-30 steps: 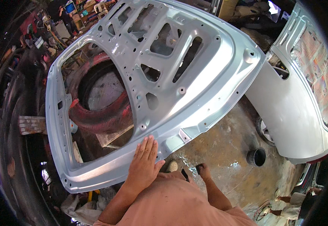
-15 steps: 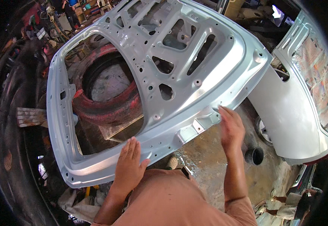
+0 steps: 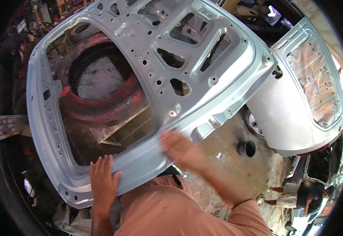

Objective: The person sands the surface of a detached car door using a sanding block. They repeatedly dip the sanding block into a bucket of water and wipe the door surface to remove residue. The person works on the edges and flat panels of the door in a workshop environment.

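Silver panel | left hand flat on rim | right hand blurred, grip unclear

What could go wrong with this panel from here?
The silver panel might tip if the left hand presses hard on its near rim; its full support isn't visible. The bare right hand, blurred at that rim, might be nicked if any edge there is sharp.
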The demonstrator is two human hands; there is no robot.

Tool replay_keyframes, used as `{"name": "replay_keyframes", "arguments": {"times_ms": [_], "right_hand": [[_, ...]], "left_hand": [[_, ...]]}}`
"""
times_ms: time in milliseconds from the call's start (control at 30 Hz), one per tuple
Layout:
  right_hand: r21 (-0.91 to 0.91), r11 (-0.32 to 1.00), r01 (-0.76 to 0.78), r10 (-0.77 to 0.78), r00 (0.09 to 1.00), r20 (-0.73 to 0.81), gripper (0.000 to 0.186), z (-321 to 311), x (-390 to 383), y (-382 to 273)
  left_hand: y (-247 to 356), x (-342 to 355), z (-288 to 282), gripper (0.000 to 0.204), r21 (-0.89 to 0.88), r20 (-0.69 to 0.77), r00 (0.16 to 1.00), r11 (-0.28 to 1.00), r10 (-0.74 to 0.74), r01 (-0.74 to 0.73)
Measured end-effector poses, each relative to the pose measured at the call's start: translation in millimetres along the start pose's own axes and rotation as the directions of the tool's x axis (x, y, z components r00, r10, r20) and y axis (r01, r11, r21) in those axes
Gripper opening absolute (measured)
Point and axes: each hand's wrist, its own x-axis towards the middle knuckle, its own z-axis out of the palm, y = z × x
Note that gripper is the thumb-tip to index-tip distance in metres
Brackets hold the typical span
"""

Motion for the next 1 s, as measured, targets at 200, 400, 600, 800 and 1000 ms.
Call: {"name": "replay_keyframes", "arguments": {"times_ms": [200, 400, 600, 800, 1000], "right_hand": [[-0.287, 0.910, -0.299, 0.258, 0.951, -0.172, 0.062, -65, -37, 99], [-0.324, 0.938, -0.120, 0.147, 0.987, 0.060, 0.053, -75, -39, 111], [-0.490, 0.840, -0.234, 0.220, 0.972, -0.086, 0.055, -60, -47, 119], [-0.378, 0.873, -0.309, 0.240, 0.946, -0.218, 0.050, -129, -60, 180], [-0.384, 0.916, -0.119, 0.128, 0.992, 0.000, 0.059, -62, -38, 93]], "left_hand": [[-1, 3, 6, 0.068, -0.079, -0.082, 0.995, 0.995, 0.060, -0.066], [-7, 3, 8, 0.068, -0.058, -0.117, 0.990, 0.995, 0.074, -0.082], [-5, 3, 9, 0.067, -0.064, -0.139, 0.987, 0.994, 0.077, -0.086], [-3, 0, 7, 0.064, -0.080, -0.111, 0.992, 0.995, 0.058, -0.067], [-6, -1, 10, 0.061, -0.045, -0.095, 0.995, 0.999, 0.025, -0.029]]}}
